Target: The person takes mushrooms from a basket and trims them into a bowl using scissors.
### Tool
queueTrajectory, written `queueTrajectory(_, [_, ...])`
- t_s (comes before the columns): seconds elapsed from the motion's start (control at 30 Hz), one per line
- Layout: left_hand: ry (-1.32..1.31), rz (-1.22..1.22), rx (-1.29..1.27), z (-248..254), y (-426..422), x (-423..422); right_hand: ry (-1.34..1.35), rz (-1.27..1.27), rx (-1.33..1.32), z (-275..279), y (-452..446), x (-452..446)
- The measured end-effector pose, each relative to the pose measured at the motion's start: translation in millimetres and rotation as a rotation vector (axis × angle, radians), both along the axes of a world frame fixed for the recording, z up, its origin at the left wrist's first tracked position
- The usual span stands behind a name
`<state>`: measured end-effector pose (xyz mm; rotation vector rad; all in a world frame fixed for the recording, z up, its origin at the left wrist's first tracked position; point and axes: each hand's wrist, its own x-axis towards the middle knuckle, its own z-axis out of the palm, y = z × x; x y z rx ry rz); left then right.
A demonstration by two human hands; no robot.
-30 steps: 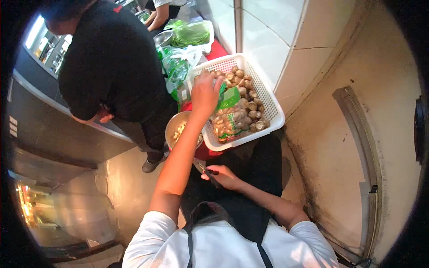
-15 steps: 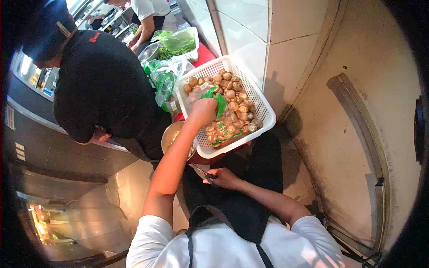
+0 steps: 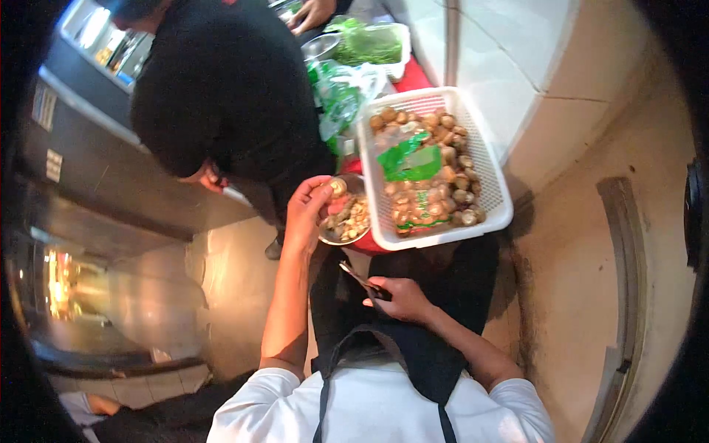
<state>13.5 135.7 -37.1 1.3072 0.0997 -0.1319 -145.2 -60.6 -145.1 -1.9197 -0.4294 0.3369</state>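
My left hand (image 3: 306, 214) pinches a mushroom (image 3: 337, 187) above the metal bowl (image 3: 362, 238), which holds cut mushroom pieces (image 3: 353, 220). Closed around the dark handles of scissors (image 3: 362, 279) is my right hand (image 3: 405, 298), over my lap; the blades point up and left toward the bowl. Right of the bowl stands a white plastic basket (image 3: 497, 193) full of brown mushrooms (image 3: 463, 181). A clear and green plastic bag (image 3: 413, 164) with mushrooms lies on top of them.
A person in black (image 3: 221, 96) stands at the left, holding a knife (image 3: 238, 196). Green plastic bags (image 3: 340, 100) and a basket of green vegetables (image 3: 401, 63) lie beyond the bowl. Another person's hand (image 3: 313, 13) shows at the top. A tiled wall (image 3: 502, 59) is at the right.
My left hand has moved from the basket back to the bowl and now holds a mushroom. The view has shifted, so the basket appears farther right. The person in black now shows a knife.
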Motion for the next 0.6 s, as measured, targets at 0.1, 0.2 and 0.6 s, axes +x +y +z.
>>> queueTrajectory(0.1, [0.018,0.004,0.016,-13.9,33.6,-23.6,-0.351,-0.107,0.017,18.3,8.6,-0.4])
queueTrajectory(0.2, [0.054,0.019,-0.048,-17.4,45.0,-40.2,-0.451,-0.229,-0.034,56.2,18.5,9.4])
queueTrajectory(0.6, [-0.047,0.079,0.134,-33.8,44.0,-58.1,-0.494,-0.362,-0.335,72.0,40.4,27.0])
